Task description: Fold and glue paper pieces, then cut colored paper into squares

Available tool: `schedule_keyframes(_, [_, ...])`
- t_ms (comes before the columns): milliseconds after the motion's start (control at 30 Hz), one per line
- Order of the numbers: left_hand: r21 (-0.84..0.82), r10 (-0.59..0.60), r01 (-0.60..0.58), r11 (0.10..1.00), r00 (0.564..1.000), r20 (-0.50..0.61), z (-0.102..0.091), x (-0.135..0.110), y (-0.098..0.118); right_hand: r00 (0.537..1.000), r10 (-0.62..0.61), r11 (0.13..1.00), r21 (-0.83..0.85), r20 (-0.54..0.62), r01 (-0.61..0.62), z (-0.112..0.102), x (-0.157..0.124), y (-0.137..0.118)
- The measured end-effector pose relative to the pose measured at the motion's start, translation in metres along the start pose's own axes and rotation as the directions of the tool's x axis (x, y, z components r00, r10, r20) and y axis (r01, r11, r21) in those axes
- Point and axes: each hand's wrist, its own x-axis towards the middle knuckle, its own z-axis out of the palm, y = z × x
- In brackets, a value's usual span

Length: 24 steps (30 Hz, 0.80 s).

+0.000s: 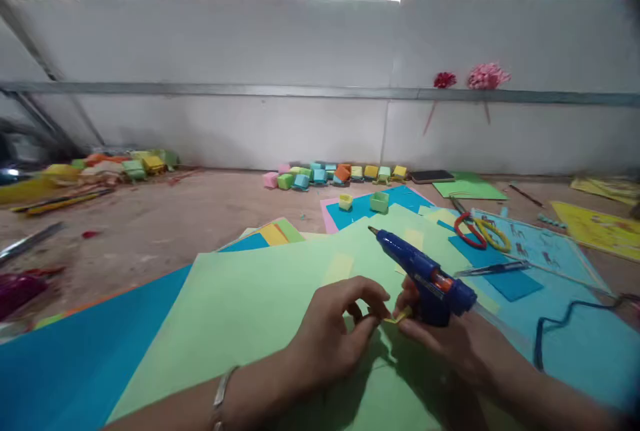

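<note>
My left hand [333, 331] is closed in a pinch on one end of a small yellow paper strip [399, 317], low over a light green sheet [250, 311]. At the strip's other end are the thumb and fingertips of my right hand [457, 341]. That same hand also holds a blue hot glue gun [417, 264], whose nozzle points up and to the left. The gun's handle is partly hidden by the fingers. Beyond the hands stand a tiny yellow paper box [345, 201] and a green paper box [379, 202].
Scissors [470, 231] with red and yellow handles, a pen-like knife [493, 269] and a dark blue cord [555, 321] lie at right. Small coloured paper boxes [320, 176] line the wall beside a phone [433, 177]. More folded paper pieces [133, 167] are heaped far left.
</note>
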Motion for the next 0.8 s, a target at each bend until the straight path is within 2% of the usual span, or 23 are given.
schedule_keyframes(167, [-0.081, -0.04, 0.046, 0.996, 0.996, 0.076, 0.002, -0.001, -0.006, 0.998, 0.038, 0.996, 0.083, 0.04, -0.042, -0.002, -0.004, 0.003])
schedule_keyframes(267, [-0.114, -0.135, 0.148, 0.982, 0.984, 0.113, 0.002, 0.0, -0.004, 0.995, 0.031, 0.997, 0.064, 0.098, -0.038, -0.006, -0.006, 0.005])
schedule_keyframes(367, [-0.099, -0.203, 0.213, 0.972, 0.974, 0.101, 0.002, 0.003, -0.001, 0.993, 0.015, 1.0, -0.003, 0.119, -0.014, -0.008, -0.007, 0.002])
schedule_keyframes(567, [-0.083, -0.278, 0.284, 0.955, 0.957, 0.081, 0.0, 0.004, -0.001, 0.999, 0.026, 0.996, -0.086, 0.022, -0.024, -0.003, -0.005, -0.005])
schedule_keyframes(667, [-0.092, -0.306, 0.318, 0.944, 0.944, 0.124, 0.001, 0.004, -0.004, 0.998, -0.016, 0.992, -0.128, 0.061, 0.024, -0.004, -0.002, -0.001])
schedule_keyframes(800, [-0.052, -0.282, 0.296, 0.954, 0.942, 0.18, 0.002, 0.004, -0.006, 0.997, -0.055, 0.988, -0.141, 0.061, 0.063, -0.006, -0.004, -0.001])
